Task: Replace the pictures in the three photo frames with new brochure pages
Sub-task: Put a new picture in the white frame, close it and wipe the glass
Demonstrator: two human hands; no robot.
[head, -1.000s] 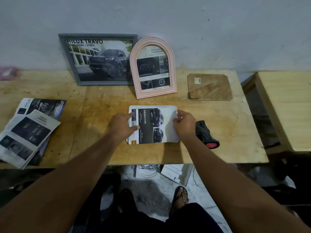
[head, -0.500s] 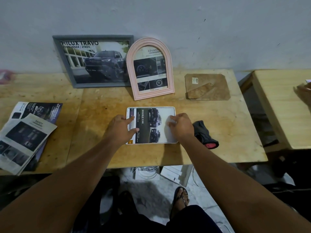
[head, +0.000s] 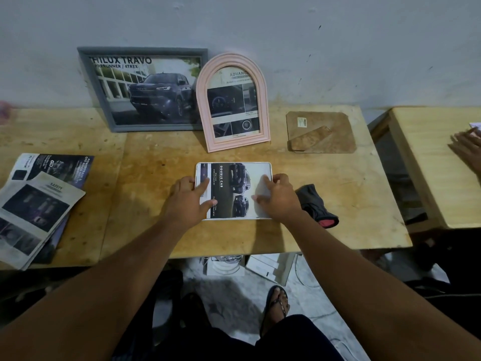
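pressing on the dark car brochure page (head: 235, 188) inside the flat white rectangular photo frame (head: 268, 168), left hand (head: 186, 203) and right hand (head: 281, 199) lay fingers (head: 200, 186) loosely spread, grasping nothing.

gry frame (head: 91, 82) | pink arch frame (head: 208, 121) | wht frame (head: 270, 178) | blk/red cloth (head: 316, 207) | brn backing board (head: 335, 126)

Left hand (head: 188, 201) and right hand (head: 279, 198) press brochure page (head: 234, 188).

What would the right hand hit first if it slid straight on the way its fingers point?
Probably the pink arched frame: the right hand points up-left across the brochure page it rests on, though depth is hard to judge.
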